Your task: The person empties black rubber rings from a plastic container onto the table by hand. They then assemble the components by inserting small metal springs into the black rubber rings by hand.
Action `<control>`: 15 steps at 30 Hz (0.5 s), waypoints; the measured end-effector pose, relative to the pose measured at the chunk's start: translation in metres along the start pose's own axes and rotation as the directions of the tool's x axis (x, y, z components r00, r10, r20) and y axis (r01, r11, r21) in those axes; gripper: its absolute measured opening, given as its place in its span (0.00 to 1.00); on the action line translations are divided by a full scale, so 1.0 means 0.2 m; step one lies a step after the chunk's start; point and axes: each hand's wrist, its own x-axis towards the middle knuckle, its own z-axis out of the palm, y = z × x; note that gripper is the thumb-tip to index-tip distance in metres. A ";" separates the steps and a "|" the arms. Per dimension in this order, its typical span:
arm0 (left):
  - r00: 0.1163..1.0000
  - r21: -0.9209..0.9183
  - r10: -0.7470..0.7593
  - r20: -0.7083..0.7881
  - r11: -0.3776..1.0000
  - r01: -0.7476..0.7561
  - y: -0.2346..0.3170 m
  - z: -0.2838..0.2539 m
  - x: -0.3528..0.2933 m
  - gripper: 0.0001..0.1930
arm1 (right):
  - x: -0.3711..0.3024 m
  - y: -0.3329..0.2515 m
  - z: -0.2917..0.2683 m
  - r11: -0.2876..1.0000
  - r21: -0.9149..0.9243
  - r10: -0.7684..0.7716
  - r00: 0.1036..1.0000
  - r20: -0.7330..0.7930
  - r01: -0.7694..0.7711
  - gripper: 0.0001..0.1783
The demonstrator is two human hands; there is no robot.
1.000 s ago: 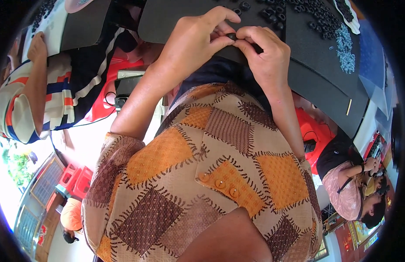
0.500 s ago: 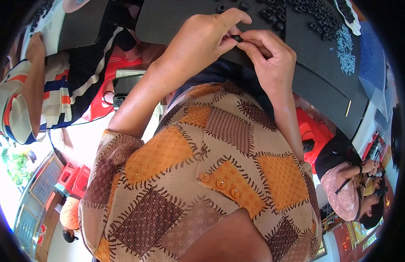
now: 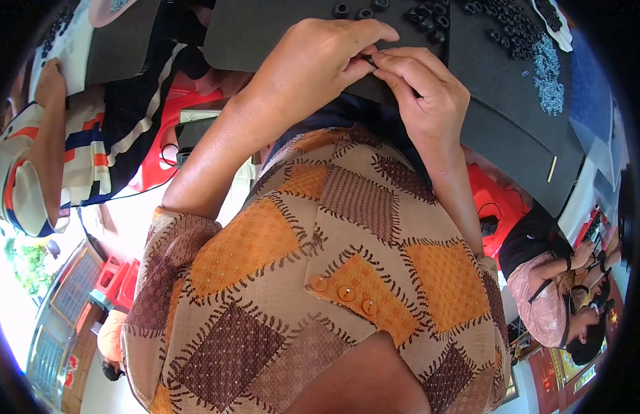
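Observation:
Above the near edge of a dark table, both my hands meet at a small black piece and pinch it between their fingertips. My left hand grips it with its thumb and a curled finger, while its index finger stretches out above. From the other side, my right hand closes its thumb and fingers on the same piece. Fingers cover most of it, so its full shape is hidden. Just beyond the hands lie loose black round pieces with a hollow and a small cluster of the same pieces.
More black pieces spread at the far right beside a heap of small pale-blue clear pieces. A thin light stick lies near the right edge. Co-workers sit left and right. Red stools stand close by.
The black piece has tilted slightly between my fingertips, and my right fingers cover more of it. The whole view has shifted a little; both hands keep their pinch.

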 end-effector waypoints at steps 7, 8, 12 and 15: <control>0.997 0.101 -0.019 0.074 0.995 0.012 0.02 -0.01 0.01 0.16 | -0.03 0.01 0.00 0.999 -0.026 -0.023 1.000 -0.002 0.023 0.11; 0.998 0.102 0.018 0.068 0.994 -0.025 0.02 -0.01 0.02 0.15 | -0.03 0.01 0.00 0.999 -0.047 -0.025 1.000 0.002 0.026 0.11; 0.994 0.136 0.025 0.103 0.990 -0.039 0.03 -0.02 0.02 0.12 | -0.05 0.03 0.01 0.995 -0.063 -0.078 0.997 -0.023 0.077 0.09; 0.994 0.143 0.054 0.092 0.987 -0.067 0.03 -0.02 0.03 0.12 | -0.05 0.03 0.01 0.997 -0.043 -0.060 0.998 -0.012 0.059 0.09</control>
